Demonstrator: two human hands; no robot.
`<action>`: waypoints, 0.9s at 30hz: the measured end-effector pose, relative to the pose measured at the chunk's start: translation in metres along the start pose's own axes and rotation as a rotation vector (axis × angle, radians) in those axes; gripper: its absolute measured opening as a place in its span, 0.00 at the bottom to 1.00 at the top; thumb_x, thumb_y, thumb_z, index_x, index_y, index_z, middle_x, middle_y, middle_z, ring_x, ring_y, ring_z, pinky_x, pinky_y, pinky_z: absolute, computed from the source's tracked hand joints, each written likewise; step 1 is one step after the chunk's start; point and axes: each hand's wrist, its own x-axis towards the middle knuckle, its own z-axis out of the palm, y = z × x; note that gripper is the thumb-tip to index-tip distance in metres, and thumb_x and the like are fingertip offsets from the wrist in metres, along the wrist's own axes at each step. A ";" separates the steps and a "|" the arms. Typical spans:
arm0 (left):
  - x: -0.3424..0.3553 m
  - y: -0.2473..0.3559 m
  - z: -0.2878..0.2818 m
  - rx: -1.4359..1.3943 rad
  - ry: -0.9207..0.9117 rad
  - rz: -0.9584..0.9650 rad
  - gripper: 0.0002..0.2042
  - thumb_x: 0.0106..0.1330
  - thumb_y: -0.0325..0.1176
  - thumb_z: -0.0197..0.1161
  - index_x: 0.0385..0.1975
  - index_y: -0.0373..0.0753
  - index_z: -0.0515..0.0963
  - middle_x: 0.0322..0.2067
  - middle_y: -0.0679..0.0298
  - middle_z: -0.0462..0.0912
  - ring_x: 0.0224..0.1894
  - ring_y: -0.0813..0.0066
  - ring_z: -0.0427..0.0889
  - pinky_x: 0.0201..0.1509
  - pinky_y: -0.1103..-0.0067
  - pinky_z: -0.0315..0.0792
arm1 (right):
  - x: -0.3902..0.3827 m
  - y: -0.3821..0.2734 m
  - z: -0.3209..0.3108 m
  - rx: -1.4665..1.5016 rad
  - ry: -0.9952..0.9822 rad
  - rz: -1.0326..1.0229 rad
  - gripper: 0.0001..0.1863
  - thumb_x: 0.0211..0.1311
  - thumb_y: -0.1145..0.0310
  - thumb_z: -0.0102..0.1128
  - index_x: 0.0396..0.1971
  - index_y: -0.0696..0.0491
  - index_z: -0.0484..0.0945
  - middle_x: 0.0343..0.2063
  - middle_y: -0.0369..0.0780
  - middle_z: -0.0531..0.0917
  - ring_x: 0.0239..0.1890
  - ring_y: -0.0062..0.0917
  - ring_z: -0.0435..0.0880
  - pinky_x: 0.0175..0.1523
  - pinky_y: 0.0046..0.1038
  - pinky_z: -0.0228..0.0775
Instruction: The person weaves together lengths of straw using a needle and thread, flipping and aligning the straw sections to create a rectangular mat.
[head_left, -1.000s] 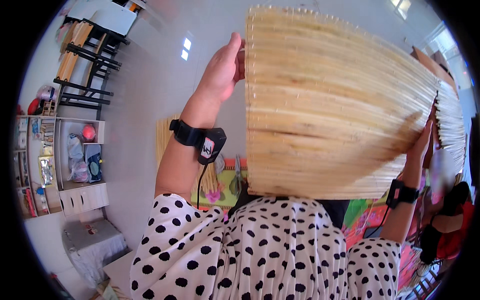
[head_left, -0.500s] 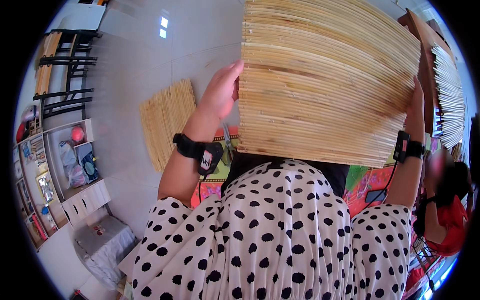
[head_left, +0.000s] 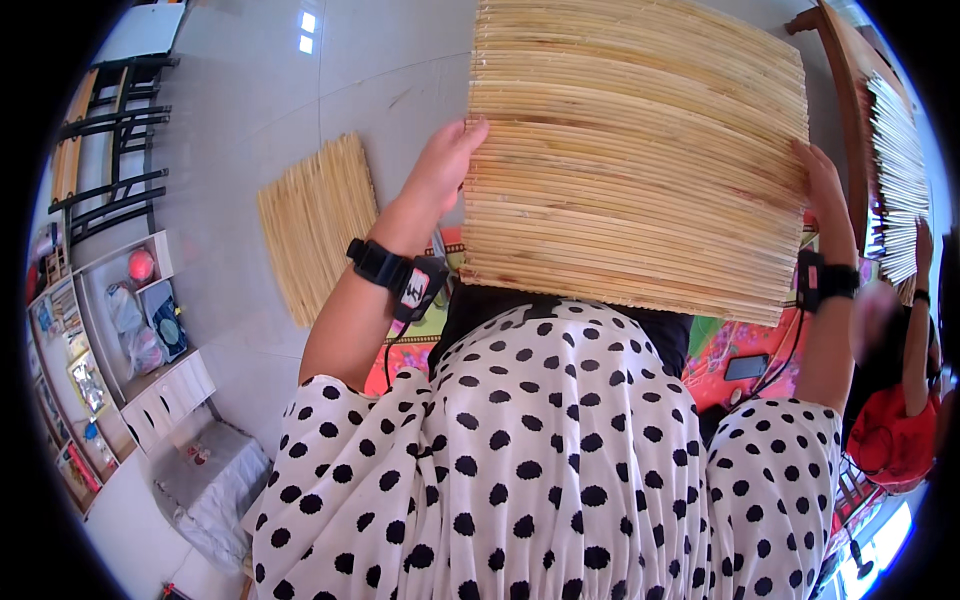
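A square mat of thin pale bamboo-like slats is held up in front of my body. My left hand grips its left edge, thumb along the front and other fingers hidden behind it. My right hand holds the right edge, fingertips at the slats. Under the mat, partly hidden, lies a pink and green patterned cloth, with a dark phone on it. Another slat mat lies on the floor to the left.
Stacked black-framed benches, a white shelf unit and a covered box line the left side. At right stand a wooden table with pale slats and a co-worker in red, one arm raised to the slats.
The held mat has moved slightly left and toward the flat, exposing more floor and the other mat. Both hands moved with it. The co-worker's arm has risen toward the slats.
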 end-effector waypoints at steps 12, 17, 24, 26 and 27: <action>-0.057 -0.031 0.013 -0.130 0.038 -0.185 0.20 0.62 0.32 0.58 0.52 0.31 0.65 0.48 0.58 0.74 0.48 0.73 0.75 0.52 0.76 0.70 | -0.094 0.076 -0.016 -0.328 0.049 0.084 0.28 0.65 0.50 0.45 0.51 0.61 0.71 0.45 0.38 0.76 0.47 0.20 0.72 0.53 0.21 0.60; -0.053 -0.040 0.009 -0.139 0.088 -0.215 0.19 0.61 0.29 0.60 0.50 0.31 0.67 0.47 0.58 0.75 0.47 0.73 0.75 0.51 0.77 0.70 | -0.132 0.072 0.020 -0.243 0.189 -0.066 0.29 0.65 0.49 0.44 0.44 0.64 0.74 0.39 0.43 0.78 0.41 0.25 0.73 0.50 0.26 0.62; -0.053 -0.040 0.021 -0.025 0.166 -0.090 0.17 0.60 0.28 0.60 0.48 0.30 0.68 0.44 0.58 0.76 0.43 0.74 0.76 0.48 0.77 0.71 | -0.134 0.097 0.032 -0.079 0.323 0.102 0.28 0.65 0.48 0.46 0.45 0.62 0.74 0.38 0.39 0.79 0.39 0.20 0.74 0.46 0.22 0.65; -0.053 -0.041 0.016 -0.023 0.147 -0.124 0.17 0.60 0.28 0.60 0.48 0.30 0.68 0.44 0.58 0.76 0.43 0.74 0.77 0.48 0.77 0.71 | -0.141 0.082 0.039 -0.053 0.330 0.137 0.26 0.65 0.50 0.47 0.42 0.62 0.75 0.36 0.38 0.79 0.38 0.19 0.74 0.45 0.22 0.65; -0.052 -0.041 0.013 -0.024 0.132 -0.139 0.17 0.60 0.28 0.60 0.48 0.30 0.68 0.44 0.58 0.76 0.43 0.74 0.77 0.48 0.77 0.71 | -0.140 0.086 0.036 -0.026 0.295 0.076 0.26 0.65 0.50 0.47 0.42 0.61 0.75 0.35 0.38 0.79 0.38 0.19 0.74 0.45 0.22 0.65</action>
